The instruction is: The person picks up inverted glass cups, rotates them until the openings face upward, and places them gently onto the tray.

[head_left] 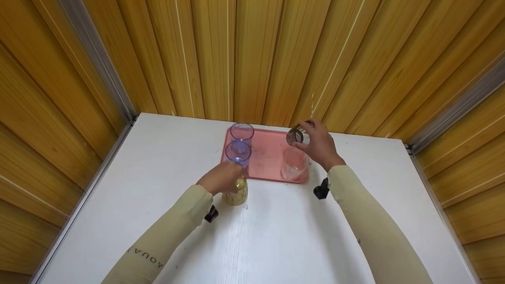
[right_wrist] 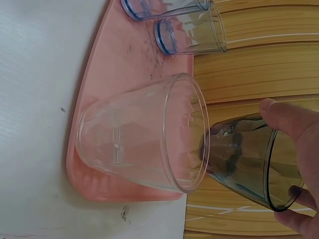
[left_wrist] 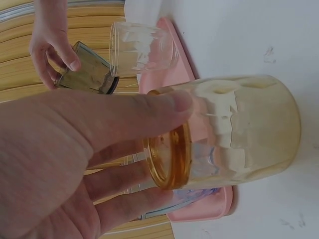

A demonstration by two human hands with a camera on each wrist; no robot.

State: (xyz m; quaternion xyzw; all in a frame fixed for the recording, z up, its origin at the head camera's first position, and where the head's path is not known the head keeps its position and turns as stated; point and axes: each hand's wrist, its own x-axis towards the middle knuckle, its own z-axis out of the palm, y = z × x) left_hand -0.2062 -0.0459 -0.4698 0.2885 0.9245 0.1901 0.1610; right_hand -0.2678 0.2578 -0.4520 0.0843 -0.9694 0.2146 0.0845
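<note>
My left hand (head_left: 222,178) grips the thick amber base of a yellow-tinted drinking glass (left_wrist: 244,124), thumb on one side and fingers on the other. This glass is upside down, its wide mouth toward the white table just in front of the pink tray (head_left: 265,157). Over the tray's back right, my right hand (head_left: 321,145) holds a smoky grey glass (right_wrist: 239,154) by its rim, base downward and tilted in the head view. Close beside it, a clear glass (right_wrist: 134,134) stands upright at the tray's front right corner. Near my left hand, a blue glass (head_left: 238,151) stands on the tray.
A second blue glass (head_left: 242,131) stands behind the first along the tray's left side. Wood-patterned panels (head_left: 256,59) rise behind the white table (head_left: 272,236) and on both sides. Black wrist cameras (head_left: 322,190) hang under the sleeves.
</note>
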